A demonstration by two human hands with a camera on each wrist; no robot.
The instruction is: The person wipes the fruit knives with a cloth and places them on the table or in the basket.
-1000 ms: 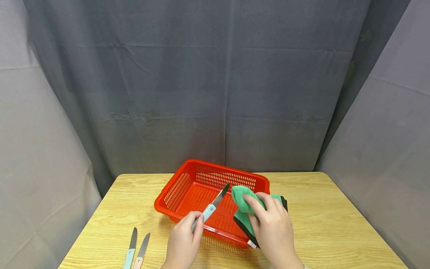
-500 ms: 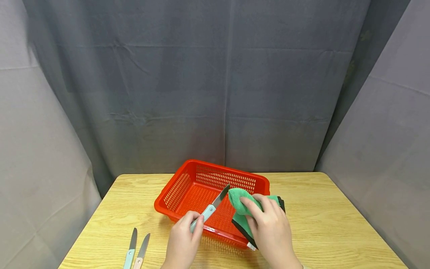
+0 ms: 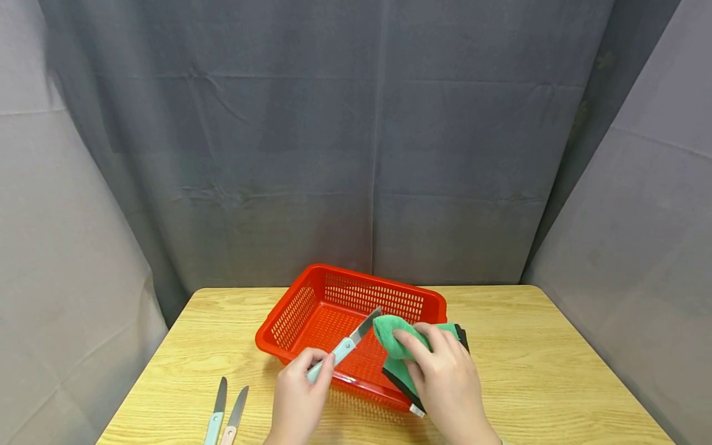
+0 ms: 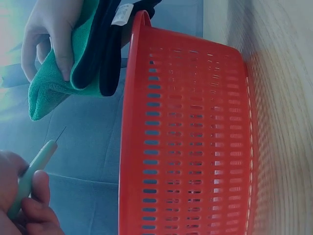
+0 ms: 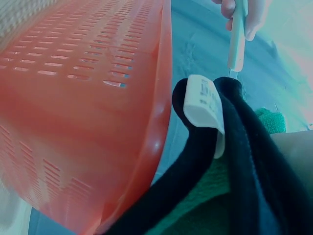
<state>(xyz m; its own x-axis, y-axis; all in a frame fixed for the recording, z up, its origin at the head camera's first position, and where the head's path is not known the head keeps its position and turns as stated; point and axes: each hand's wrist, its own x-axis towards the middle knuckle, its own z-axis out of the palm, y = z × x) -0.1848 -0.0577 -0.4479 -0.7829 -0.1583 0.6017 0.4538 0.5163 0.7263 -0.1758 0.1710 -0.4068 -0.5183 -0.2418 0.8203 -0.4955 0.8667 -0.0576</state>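
Straight ahead of me hangs a dark grey cloth curtain (image 3: 289, 154), horizontal creases crossing it, one long vertical crease dropping near the middle. To my left, here's a pale grey fabric panel (image 3: 67, 247), slanting down; to my right, a lilac-grey fabric sheet (image 3: 639, 216). Below, a yellow wood-grained surface (image 3: 556, 371), far corners rounded! And a whitish glow washes the left wrist view's upper left.

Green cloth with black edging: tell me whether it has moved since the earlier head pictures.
Yes. In the head view, the green cloth, gripped in the right hand, has shifted left and slightly down, judged against the red perforated plastic basket.
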